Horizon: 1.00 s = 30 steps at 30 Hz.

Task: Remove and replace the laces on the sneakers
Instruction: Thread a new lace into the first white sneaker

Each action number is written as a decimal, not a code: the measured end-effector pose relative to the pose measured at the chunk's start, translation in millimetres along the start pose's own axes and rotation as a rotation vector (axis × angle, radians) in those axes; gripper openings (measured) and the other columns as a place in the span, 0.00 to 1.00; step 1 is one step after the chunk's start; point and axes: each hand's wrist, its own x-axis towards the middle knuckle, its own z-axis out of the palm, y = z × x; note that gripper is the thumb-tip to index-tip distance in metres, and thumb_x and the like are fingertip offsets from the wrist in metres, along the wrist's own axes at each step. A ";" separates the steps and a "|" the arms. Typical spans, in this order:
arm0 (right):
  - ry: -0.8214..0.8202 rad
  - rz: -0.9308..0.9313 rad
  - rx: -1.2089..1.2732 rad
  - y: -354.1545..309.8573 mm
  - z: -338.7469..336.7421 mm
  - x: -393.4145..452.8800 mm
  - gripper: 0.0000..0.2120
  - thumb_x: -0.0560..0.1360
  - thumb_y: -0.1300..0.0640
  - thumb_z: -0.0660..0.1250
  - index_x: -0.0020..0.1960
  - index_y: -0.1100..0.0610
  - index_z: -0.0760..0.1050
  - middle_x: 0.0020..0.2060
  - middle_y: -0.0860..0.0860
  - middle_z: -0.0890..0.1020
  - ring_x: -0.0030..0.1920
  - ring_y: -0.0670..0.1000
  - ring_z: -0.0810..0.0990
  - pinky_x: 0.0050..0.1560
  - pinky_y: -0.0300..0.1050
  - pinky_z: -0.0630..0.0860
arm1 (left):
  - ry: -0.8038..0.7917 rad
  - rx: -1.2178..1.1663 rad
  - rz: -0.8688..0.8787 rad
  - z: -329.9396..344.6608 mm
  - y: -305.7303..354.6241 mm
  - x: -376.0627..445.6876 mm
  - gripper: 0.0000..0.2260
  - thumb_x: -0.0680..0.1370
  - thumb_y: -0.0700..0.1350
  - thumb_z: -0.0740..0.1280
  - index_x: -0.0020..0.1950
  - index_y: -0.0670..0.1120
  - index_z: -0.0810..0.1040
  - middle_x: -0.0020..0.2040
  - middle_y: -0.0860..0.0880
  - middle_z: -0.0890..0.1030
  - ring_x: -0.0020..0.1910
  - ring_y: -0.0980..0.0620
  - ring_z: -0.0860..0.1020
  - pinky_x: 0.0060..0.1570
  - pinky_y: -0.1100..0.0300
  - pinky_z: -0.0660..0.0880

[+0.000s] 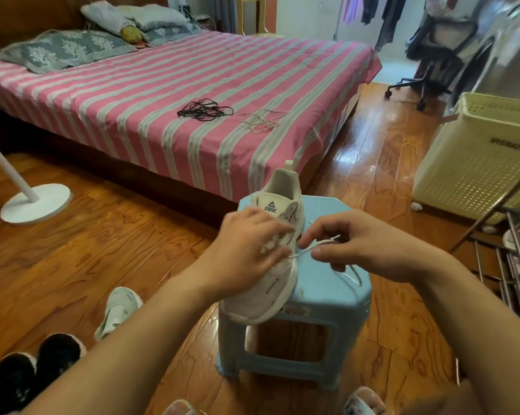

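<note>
While the left hand (246,250) presses down on a white Peak sneaker (267,265) atop a light-blue plastic stool (327,313), its fingers curled over the eyelet row, the right hand (354,244) pinches a white lace (309,248) and draws it sideways. A steady, level pull with the shoe held firm should keep the lace from snagging. Behind, a black lace bundle (205,110) and a pale lace bundle (261,121) lie on the pink-striped bed (133,94). A second white sneaker (118,310) and black shoes (31,372) sit on the wooden floor (88,241), near a cream laundry basket (477,163).
</note>
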 end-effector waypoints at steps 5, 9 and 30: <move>0.688 0.315 -0.563 65.8 -44.0 9.7 0.09 0.81 0.57 0.64 0.47 0.55 0.82 0.45 0.55 0.83 0.48 0.57 0.79 0.45 0.48 0.71 | -0.073 -0.118 -0.016 -0.3 -12.1 -4.4 0.07 0.82 0.52 0.67 0.49 0.54 0.83 0.44 0.60 0.80 0.53 0.60 0.73 0.62 0.46 0.69; 0.784 0.756 -0.638 99.5 -70.6 -5.6 0.30 0.84 0.41 0.46 0.62 0.61 0.77 0.63 0.65 0.75 0.62 0.65 0.73 0.59 0.56 0.69 | -0.138 -0.119 -0.028 -7.6 -11.6 -10.6 0.15 0.79 0.61 0.61 0.48 0.56 0.85 0.46 0.63 0.78 0.55 0.61 0.71 0.60 0.48 0.71; 0.440 -0.120 0.202 4.2 45.9 4.4 0.07 0.75 0.67 0.71 0.48 0.57 0.79 0.39 0.55 0.84 0.39 0.46 0.83 0.42 0.38 0.79 | 0.075 -1.484 -0.763 8.4 54.1 10.3 0.13 0.83 0.50 0.65 0.55 0.43 0.84 0.41 0.47 0.80 0.36 0.55 0.75 0.37 0.62 0.69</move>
